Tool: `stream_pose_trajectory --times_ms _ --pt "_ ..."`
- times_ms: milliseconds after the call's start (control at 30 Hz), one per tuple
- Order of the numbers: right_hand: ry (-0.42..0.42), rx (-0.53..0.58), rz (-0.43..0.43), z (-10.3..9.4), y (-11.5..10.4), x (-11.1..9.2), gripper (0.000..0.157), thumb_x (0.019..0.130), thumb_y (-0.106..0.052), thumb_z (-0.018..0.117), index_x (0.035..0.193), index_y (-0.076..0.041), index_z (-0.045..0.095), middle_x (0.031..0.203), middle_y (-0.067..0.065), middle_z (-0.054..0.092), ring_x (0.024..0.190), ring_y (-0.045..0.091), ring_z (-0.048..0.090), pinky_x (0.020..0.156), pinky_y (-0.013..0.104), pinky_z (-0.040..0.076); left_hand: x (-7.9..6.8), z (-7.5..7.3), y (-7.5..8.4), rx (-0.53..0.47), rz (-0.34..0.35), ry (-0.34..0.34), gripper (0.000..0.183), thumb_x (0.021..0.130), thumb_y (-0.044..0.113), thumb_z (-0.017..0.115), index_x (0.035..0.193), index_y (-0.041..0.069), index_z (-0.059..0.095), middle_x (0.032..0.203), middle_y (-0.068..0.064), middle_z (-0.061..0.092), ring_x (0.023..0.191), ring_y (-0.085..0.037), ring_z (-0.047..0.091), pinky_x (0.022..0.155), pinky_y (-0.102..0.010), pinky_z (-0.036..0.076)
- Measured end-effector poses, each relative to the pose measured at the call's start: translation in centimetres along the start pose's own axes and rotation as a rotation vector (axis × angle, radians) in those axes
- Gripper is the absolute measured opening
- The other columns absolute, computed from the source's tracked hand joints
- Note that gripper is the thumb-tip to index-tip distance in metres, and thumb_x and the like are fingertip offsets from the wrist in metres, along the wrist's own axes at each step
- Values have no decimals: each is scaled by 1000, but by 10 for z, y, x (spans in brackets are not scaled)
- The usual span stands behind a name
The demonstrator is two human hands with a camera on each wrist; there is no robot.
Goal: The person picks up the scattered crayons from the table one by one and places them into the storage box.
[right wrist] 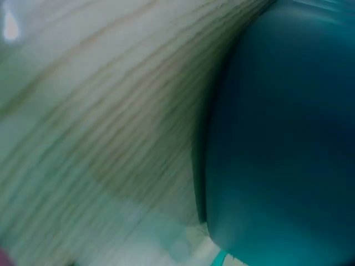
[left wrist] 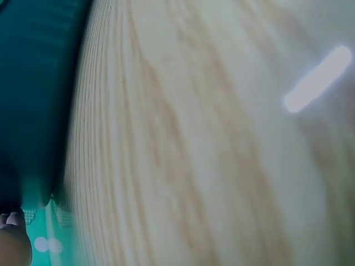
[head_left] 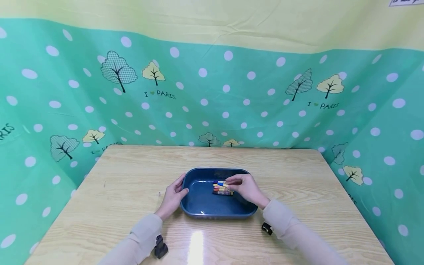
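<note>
A dark blue rectangular basin with rounded corners stands on the table. My left hand grips its left rim, thumb over the edge and fingers along the outside. A small part of that hand shows at the bottom left of the left wrist view, beside the basin's wall. Several short crayons lie side by side on the basin's floor, right of its middle. Over them my right hand reaches in from the right and pinches a blue-and-yellow crayon. Its fingertips partly hide the crayons.
The basin's outer wall fills the right side of the right wrist view. Under it is a light wood table, with glare near its front. A green and yellow patterned curtain hangs behind and at both sides.
</note>
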State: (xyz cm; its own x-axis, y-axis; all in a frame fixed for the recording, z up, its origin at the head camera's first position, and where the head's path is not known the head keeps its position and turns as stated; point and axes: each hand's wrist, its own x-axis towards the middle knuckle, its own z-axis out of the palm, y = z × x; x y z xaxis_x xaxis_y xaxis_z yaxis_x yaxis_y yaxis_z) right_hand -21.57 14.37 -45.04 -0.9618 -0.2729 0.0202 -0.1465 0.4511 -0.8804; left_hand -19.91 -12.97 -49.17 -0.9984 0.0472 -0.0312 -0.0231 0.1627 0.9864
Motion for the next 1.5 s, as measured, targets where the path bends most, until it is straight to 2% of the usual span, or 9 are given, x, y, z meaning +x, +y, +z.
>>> stream_pose_trajectory --times_ms 133,300,467,567,733,900,1033,1267,1500 --pt "-6 -9 5 6 2 4 18 76 -4 70 94 -8 71 87 6 71 78 13 67 66 23 57 -1 0 0 0 15 -2 58 87 -3 51 141 4 33 146 -17 32 131 -32 35 103 -34 35" --pt "-67 -78 7 10 6 5 18 77 -6 70 95 -8 71 87 3 71 78 10 66 66 22 56 -4 2 0 -28 48 12 57 86 -6 50 140 0 34 143 -23 34 128 -37 37 101 -38 37" --pt "-96 -124 -18 14 9 3 17 75 -2 71 91 -6 71 94 8 70 78 11 66 67 22 57 -6 3 -2 -50 37 -18 57 87 -6 49 141 0 32 145 -21 30 130 -35 35 102 -37 36" --pt "-109 -126 -26 16 10 3 16 74 -1 71 90 -4 71 96 10 70 79 13 67 68 22 57 -7 3 -3 -49 19 -9 57 87 -5 50 141 2 32 146 -18 31 131 -33 35 103 -36 35" --pt "-141 -141 -32 15 9 2 21 77 -1 69 98 -2 70 97 11 70 85 17 67 71 24 57 -7 4 -3 -38 15 -5 58 87 -4 50 142 4 32 147 -17 31 131 -32 36 102 -36 37" --pt "-135 -149 -39 14 7 3 23 78 -1 67 101 -3 69 96 9 70 86 17 67 72 25 57 -5 4 0 -31 8 -2 59 87 -4 50 142 5 32 147 -16 30 132 -31 35 102 -33 36" --pt "-97 -131 -36 12 3 2 22 80 -4 66 102 -4 69 97 7 70 87 15 66 74 26 57 -4 3 2 -26 15 -14 58 88 -3 50 142 4 31 147 -18 30 131 -32 34 102 -34 35" --pt "-45 5 -30 -4 -6 -4 28 83 -12 65 109 -3 66 106 11 68 95 20 65 78 26 57 -2 2 2 -19 9 -7 58 87 -3 50 142 5 33 147 -16 32 131 -30 36 102 -33 36" --pt "-35 10 29 -39 -17 -21 33 85 -14 63 117 -4 62 116 12 64 105 23 62 85 32 55 -2 0 1 -4 16 -7 58 87 -4 50 141 3 32 146 -17 32 131 -32 36 102 -35 36"
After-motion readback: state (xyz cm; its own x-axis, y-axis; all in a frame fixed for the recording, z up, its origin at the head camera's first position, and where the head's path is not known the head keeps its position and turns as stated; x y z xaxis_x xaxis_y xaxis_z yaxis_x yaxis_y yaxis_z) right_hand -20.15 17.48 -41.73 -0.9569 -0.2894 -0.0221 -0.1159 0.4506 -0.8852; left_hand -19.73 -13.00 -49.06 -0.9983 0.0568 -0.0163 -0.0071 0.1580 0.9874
